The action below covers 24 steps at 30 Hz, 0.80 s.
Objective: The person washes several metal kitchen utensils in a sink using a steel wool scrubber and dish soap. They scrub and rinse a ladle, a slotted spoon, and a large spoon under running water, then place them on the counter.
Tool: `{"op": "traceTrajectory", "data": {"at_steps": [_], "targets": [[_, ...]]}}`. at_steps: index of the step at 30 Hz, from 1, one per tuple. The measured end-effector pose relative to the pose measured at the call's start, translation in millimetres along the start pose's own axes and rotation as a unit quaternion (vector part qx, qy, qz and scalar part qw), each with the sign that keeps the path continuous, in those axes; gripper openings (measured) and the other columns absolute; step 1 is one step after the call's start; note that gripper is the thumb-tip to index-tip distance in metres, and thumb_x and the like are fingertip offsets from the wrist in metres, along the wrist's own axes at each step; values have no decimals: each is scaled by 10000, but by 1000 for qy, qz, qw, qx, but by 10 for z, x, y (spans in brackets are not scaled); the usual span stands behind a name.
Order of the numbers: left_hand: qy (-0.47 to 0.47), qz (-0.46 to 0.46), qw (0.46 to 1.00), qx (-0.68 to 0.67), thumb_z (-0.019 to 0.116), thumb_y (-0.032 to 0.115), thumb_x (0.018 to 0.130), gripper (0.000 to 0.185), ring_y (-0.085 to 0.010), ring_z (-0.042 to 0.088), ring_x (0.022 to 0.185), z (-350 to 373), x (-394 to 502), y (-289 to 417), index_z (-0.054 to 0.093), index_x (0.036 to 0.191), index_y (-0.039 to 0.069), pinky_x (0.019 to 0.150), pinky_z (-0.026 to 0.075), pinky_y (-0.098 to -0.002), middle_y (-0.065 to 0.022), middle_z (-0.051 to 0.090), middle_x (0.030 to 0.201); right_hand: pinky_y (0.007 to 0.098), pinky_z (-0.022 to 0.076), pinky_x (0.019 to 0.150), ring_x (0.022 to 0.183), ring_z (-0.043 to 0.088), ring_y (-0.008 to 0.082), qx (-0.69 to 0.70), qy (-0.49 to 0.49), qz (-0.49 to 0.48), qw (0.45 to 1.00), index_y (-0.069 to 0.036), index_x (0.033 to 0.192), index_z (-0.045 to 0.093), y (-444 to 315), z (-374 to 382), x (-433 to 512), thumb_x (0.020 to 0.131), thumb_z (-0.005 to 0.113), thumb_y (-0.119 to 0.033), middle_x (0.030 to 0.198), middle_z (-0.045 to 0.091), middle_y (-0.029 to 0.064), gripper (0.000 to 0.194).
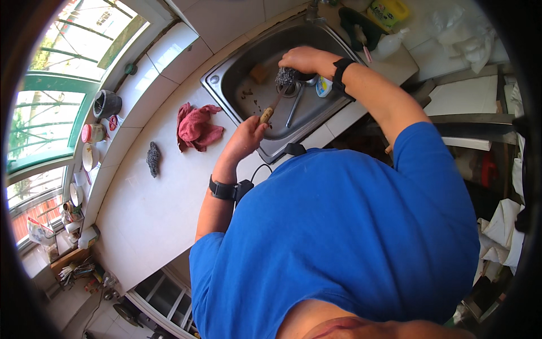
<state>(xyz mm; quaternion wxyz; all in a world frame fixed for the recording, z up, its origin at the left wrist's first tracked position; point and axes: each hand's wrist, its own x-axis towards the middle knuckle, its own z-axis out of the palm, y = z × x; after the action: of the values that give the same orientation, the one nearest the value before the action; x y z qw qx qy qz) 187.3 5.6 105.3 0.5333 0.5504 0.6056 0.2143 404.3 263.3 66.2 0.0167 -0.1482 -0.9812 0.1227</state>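
Note:
Over the stainless steel sink (pixel 237 84), my left hand (pixel 247 134) grips the light wooden handle (pixel 266 115) of a narrow metal tool whose far end meets the scrubber. My right hand (pixel 302 59) holds a grey metal-wool scrubber (pixel 287 77) against that end, which the scrubber partly hides. Beneath them is the drain (pixel 292 90). A metal tube or rod (pixel 294 109) lies in the basin beside it. A brown sponge (pixel 257 73) and small dark scraps (pixel 247 92) rest on the basin floor. A bottle with a blue label (pixel 324 87) lies near my right wrist.
Left of the sink, a red cloth (pixel 197 128) and another grey scrubber (pixel 153 159) lie on the white counter (pixel 148 207). The faucet (pixel 312 12) rises at the back. A yellow container (pixel 387 13) and a white spray bottle (pixel 390 44) stand right. A black pot (pixel 106 104) and jars line the windowsill.

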Motion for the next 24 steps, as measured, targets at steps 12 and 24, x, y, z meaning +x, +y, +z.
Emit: {"op": "traceTrajectory", "data": {"at_steps": [12,24], "targets": [[-2,-21,989,-145,486,222,998,217,-14,319,452,-162,-68,-67,574,1081,42,402,247,-207,96,371,612,402,502,766,921,645,364,212,83,178,958,-56,976,668,289,55,132,734,736,-147,982,680,180,267],[-65,-52,890,-447,454,265,1020,261,-9,285,423,282,161,-45,553,1129,49,366,206,-189,100,347,591,435,607,598,760,662,309,681,565,342,315,-22,1011,577,-118,832,439,894,562,-22,909,642,130,118]]}}
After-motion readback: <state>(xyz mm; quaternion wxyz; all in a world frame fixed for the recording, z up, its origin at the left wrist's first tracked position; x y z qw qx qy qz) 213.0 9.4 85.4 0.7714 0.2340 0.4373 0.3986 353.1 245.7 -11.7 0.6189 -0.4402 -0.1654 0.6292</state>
